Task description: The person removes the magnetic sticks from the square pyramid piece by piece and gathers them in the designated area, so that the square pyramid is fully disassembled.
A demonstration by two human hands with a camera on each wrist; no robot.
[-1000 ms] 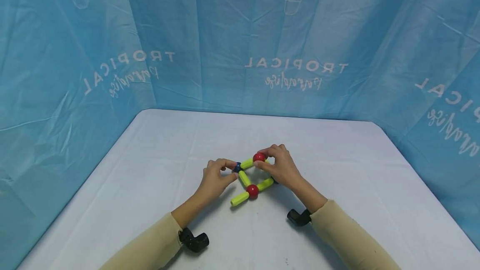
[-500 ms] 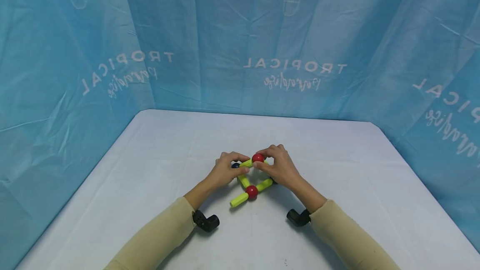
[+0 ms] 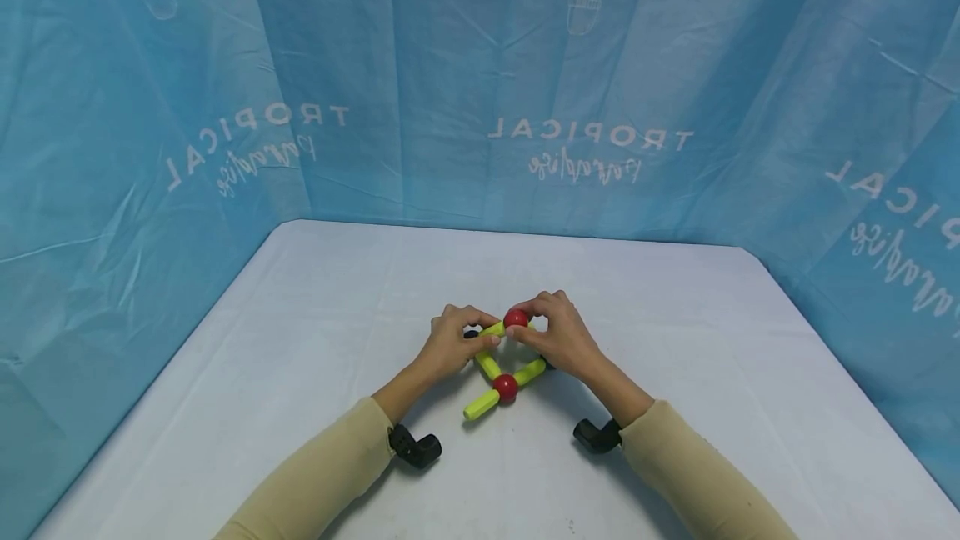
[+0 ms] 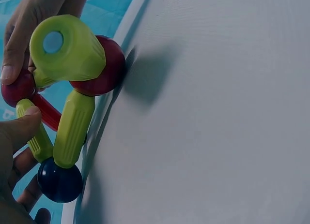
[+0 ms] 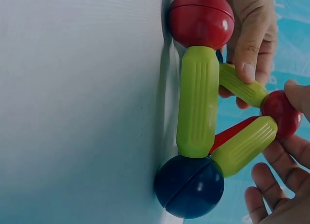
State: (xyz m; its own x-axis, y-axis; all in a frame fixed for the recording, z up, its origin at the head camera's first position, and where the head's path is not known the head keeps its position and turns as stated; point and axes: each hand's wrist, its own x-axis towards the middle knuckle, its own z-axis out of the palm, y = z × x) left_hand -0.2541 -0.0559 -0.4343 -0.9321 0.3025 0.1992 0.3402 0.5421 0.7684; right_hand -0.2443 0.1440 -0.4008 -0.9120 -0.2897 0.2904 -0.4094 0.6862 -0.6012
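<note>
A toy frame of balls and yellow-green building sticks stands between the hands. My right hand (image 3: 562, 332) pinches its raised red ball (image 5: 286, 115) between thumb and fingers. My left hand (image 3: 450, 342) pinches the yellow-green stick (image 5: 240, 83) running from that ball to a dark blue ball (image 4: 60, 181). Another dark blue ball (image 5: 190, 187) forms the right corner, mostly hidden by the right hand in the head view. Nearest me is a second red ball (image 3: 506, 388), with a loose-ended yellow-green stick (image 3: 481, 405) pointing to the front left. Behind the frame shows a red stick (image 4: 46, 112).
The frame stands on a white-covered table (image 3: 360, 273). A blue printed curtain (image 3: 450, 90) hangs behind and along both sides. Black wrist cameras (image 3: 597, 436) stick out inward from both sleeves.
My left hand has moved right, from the dark blue ball onto the stick beside the raised red ball. My right hand keeps its hold on the red ball, almost still.
</note>
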